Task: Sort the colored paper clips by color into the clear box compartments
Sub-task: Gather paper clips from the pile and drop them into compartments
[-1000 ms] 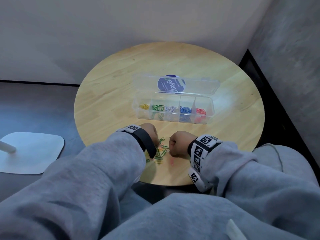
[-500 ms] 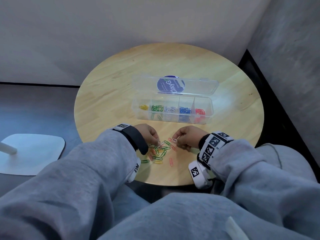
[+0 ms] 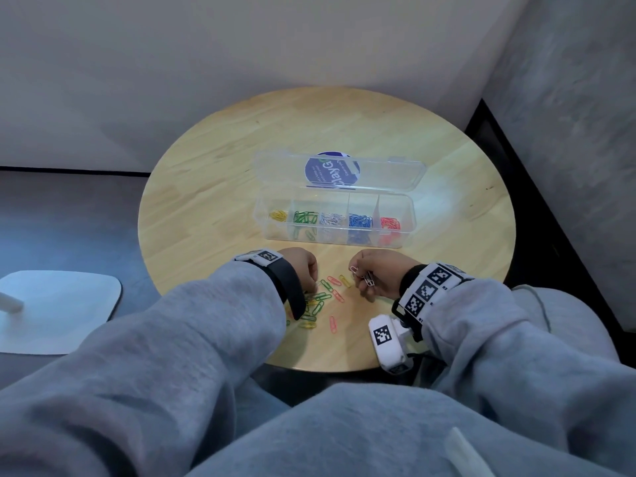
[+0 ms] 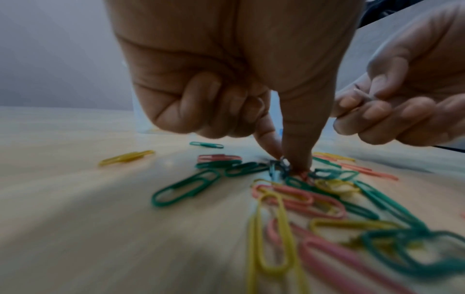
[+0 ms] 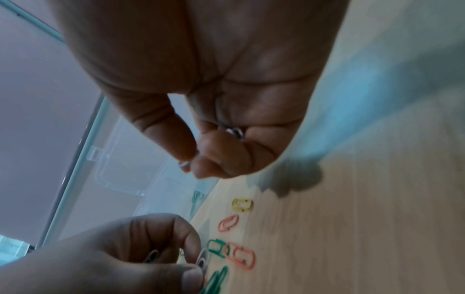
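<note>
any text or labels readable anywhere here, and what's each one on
Round blue sticker on the open lid of the clear box: large white letters seen mirrored through the plastic, roughly "lay"; small lines too blurred to read.
Wrist bands: black-and-white square marker codes only, no words.
Nothing else carries text.

On a round table [image 3: 213, 187]: compartmented box [image 3: 335, 235] at centre, lid [image 3: 385, 173] open behind; loose clips [image 3: 318, 302] scattered nearer, between left hand [image 3: 299, 266] and right hand [image 3: 378, 275].

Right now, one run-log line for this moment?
left hand: pinching clip in pile | right hand: holding white clips | box: open
</note>
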{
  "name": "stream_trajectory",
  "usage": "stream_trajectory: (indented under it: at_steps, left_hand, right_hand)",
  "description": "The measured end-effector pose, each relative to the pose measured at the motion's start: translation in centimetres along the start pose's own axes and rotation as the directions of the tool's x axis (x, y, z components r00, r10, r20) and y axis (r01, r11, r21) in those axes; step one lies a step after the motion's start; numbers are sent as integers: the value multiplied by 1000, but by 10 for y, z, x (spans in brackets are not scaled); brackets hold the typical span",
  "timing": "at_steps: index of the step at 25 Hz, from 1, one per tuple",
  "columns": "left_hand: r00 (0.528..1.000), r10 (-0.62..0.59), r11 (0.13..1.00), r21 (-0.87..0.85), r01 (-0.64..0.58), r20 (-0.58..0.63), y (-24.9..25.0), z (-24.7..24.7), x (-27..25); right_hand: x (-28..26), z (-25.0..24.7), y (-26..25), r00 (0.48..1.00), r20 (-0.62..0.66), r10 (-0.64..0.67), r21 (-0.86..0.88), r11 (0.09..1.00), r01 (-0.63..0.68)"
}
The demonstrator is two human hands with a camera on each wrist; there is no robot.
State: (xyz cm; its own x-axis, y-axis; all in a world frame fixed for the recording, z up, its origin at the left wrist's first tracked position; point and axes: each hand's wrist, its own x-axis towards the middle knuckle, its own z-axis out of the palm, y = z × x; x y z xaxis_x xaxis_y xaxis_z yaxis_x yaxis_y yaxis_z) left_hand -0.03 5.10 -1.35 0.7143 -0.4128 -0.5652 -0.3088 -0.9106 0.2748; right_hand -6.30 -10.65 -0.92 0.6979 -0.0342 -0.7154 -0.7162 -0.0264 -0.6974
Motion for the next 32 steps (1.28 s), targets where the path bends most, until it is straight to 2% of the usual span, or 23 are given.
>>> stream_trajectory:
  at_steps: [4,6,8,11,15,17,20,24,30,32]
  left_hand:
    - [999,-13,999,-45,14,36,2,-4,-4]
    - [1000,-15,990,-137,16,11,-1,-13,-9]
    - [1000,-27,953,-303,26,1,-5,-25,-12]
    - [998,-70,779,-625,53,-2,-10,-40,-18]
    - [996,-89,569,-822,39,-15,-16,-56,-21]
    - [991,-131,492,-867,78,15,-14,-61,-21]
    - [985,-162,437,-890,130,65,-7,-67,-18]
    - [988,-139,322,-941,105,63,6,-73,-7]
    - [994,-96,215,-974,67,47,25,-79,17]
    - [994,-101,194,-979,54,35,27,-79,23]
  right_hand:
    - [-2,-6,0,1000,11,-14,58,998,13]
    - [-5,-6,-1,1000,2,-16,97,995,16]
    - [-8,-4,-4,1000,9,-19,132,991,18]
    - [-13,-2,-14,998,53,-39,165,986,30]
    - [-21,0,-35,999,15,-53,203,978,48]
    - [-24,1,-47,997,-52,-58,187,980,67]
    - [-22,-1,-63,993,-85,-87,185,977,102]
    - [-14,-1,-82,989,-99,-106,202,971,125]
    - [4,-2,-101,985,-144,-100,300,944,139]
    - [7,-2,-100,989,-121,-90,320,939,125]
